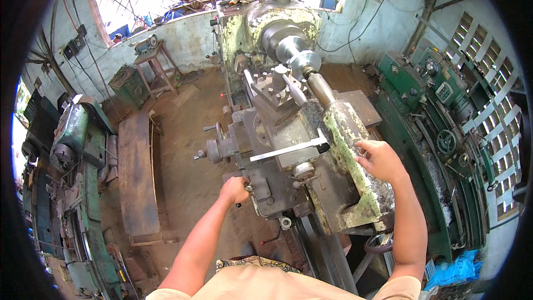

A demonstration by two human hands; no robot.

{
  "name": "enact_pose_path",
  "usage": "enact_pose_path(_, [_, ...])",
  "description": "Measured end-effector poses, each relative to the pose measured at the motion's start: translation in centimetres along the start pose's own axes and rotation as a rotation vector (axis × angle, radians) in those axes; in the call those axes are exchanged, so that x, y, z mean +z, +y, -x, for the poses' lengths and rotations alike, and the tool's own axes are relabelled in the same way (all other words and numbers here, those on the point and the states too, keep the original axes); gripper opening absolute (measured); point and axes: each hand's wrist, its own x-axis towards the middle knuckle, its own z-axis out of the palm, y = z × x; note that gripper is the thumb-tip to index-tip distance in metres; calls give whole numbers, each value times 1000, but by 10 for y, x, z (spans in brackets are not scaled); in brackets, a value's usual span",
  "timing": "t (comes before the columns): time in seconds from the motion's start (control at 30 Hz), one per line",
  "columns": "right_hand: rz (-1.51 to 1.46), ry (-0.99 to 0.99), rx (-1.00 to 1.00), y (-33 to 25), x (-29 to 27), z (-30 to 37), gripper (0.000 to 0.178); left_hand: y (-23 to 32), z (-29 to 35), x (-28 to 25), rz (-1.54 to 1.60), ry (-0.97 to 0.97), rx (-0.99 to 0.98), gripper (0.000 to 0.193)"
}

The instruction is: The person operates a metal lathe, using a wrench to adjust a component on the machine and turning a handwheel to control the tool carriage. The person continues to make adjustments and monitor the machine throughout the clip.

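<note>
My left hand point(234, 190) is closed round a handle at the left side of the lathe carriage point(260, 191); the hand hides most of that handle. My right hand point(382, 160) holds nothing, its thumb and forefinger apart beside the worn, pale green tailstock point(347, 133). Whether the fingertips touch the casting I cannot tell. A vernier caliper point(286, 149) lies across the slide between my hands. Beyond it stands the tool post point(280, 78) with its thick lever. A shiny stepped metal workpiece point(304, 61) sits between the chuck point(277, 36) and the tailstock quill point(322, 89).
Green machines stand at the left point(83, 133) and along the right wall point(411, 83). A wooden bench point(139, 172) stands on the left floor, with a bench grinder point(146, 44) on a stand behind. A blue plastic bag point(455, 269) lies at lower right.
</note>
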Motion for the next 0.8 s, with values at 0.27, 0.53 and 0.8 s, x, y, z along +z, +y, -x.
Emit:
enact_pose_path(0.27, [13,-22,-21,5,11,-6,35,-2,1,2,12,20,20,52])
enact_pose_path(0.53, [120,-78,-112,-7,23,-5,34,0,0,2,6,12,13,51])
enact_pose_path(0.8, [110,-153,-185,-16,26,-2,28,-9,-8,10,-82,46,48,51])
